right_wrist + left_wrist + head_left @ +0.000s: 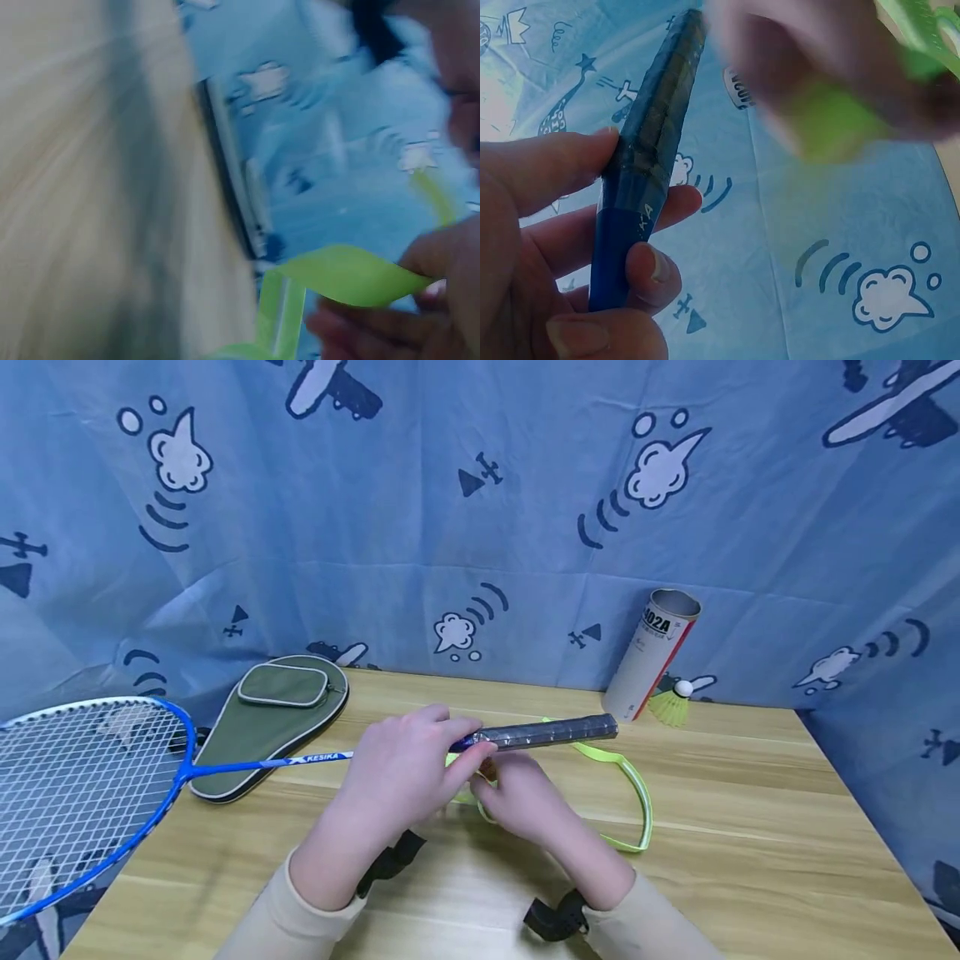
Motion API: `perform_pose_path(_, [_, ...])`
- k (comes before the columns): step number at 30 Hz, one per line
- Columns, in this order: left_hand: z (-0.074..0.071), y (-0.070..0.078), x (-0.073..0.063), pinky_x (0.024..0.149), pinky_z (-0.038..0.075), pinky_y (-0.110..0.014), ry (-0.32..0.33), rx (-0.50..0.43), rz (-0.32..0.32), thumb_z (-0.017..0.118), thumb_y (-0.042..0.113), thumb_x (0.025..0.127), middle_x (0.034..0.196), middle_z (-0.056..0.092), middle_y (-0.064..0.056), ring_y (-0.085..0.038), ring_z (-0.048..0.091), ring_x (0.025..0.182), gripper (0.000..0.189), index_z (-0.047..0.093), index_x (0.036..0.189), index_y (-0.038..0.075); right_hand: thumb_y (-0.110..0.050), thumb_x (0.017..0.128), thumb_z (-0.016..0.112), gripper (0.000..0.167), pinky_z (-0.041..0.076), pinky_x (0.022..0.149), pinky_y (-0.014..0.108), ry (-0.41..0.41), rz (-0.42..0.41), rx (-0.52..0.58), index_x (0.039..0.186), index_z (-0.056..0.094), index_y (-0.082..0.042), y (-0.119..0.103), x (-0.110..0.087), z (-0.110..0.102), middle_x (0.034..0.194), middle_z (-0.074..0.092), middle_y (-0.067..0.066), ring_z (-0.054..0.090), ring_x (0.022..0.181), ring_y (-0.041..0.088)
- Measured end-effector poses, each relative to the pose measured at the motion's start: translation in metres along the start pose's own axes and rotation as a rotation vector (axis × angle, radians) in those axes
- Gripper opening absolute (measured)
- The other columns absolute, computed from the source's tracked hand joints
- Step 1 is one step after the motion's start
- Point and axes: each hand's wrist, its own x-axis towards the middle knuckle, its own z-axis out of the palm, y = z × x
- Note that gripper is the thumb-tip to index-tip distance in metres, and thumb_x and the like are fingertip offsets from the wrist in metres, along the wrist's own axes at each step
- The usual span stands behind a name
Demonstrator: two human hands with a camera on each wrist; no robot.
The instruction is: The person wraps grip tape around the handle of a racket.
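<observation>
A blue and white badminton racket (279, 762) points its strung head to the left. My left hand (405, 768) holds it where shaft and handle meet; in the left wrist view thumb and fingers surround the blue cone (619, 251). The dark, shiny wrapped handle (558, 732) sticks out to the right over the table. Just below the handle, my right hand (525, 797) pinches a yellow-green strip of grip tape (345, 276). More of that tape curves in a loop to the right of the hand. A small brown patch (487, 768) shows by the right fingertips.
On the wooden table (750, 810), a green racket cover (247, 747) lies at the back left. A white shuttlecock tube (648, 656) stands tilted at the back, with a yellow shuttlecock (675, 703) beside it. Blue printed cloth (525, 527) hangs behind.
</observation>
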Motion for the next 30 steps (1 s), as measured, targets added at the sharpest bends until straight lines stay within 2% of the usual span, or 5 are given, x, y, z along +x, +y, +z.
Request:
perform_pose_path(7, [0.001,0.000,-0.003,0.043,0.032,-0.026,0.006,0.030,0.025,0.063,0.039,0.101,0.087,0.067,0.005,-0.010,0.043,0.051,0.034,0.075,0.128,0.022,0.001,0.103,0.043,0.022,0.050,0.064,0.028,-0.268,0.029,0.601,0.120,0.057,-0.003,-0.005,-0.023,-0.044,0.080,0.061,0.005,0.056,0.066,0.012])
perform_pose_path(13, [0.003,0.002,-0.006,0.043,0.032,-0.025,0.020,0.030,0.056,0.061,0.036,0.102,0.093,0.070,0.003,-0.011,0.049,0.052,0.036,0.073,0.130,0.018,-0.022,0.110,0.050,0.020,0.051,0.079,0.028,-0.377,-0.078,0.641,0.108,0.068,-0.015,0.001,-0.033,-0.063,0.099,0.067,0.000,0.059,0.082,0.016])
perform_pose_path(20, [0.007,0.008,-0.003,0.043,0.033,-0.023,0.067,-0.002,0.122,0.064,0.033,0.101,0.099,0.073,0.004,-0.010,0.054,0.054,0.035,0.073,0.130,0.017,-0.032,0.115,0.030,0.043,0.040,0.052,0.029,-0.436,-0.162,0.847,0.101,0.060,-0.003,-0.002,-0.041,-0.084,0.086,0.055,0.016,0.043,0.065,0.021])
perform_pose_path(23, [0.008,0.012,-0.002,0.043,0.034,-0.022,0.125,-0.022,0.181,0.066,0.032,0.099,0.093,0.073,0.005,-0.009,0.054,0.053,0.033,0.074,0.128,0.016,-0.010,0.111,0.041,0.022,0.040,0.053,0.032,-0.326,-0.155,0.831,0.094,0.054,-0.005,-0.011,-0.046,-0.089,0.074,0.044,0.012,0.042,0.061,0.015])
perform_pose_path(30, [0.009,0.021,-0.002,0.042,0.031,-0.020,0.176,-0.038,0.213,0.068,0.029,0.100,0.083,0.063,0.004,-0.007,0.044,0.051,0.033,0.074,0.129,0.015,0.006,0.098,0.063,0.003,0.051,0.047,0.027,0.262,-0.041,0.899,0.099,0.062,0.003,-0.029,-0.051,-0.081,0.072,0.063,-0.004,0.057,0.050,0.011])
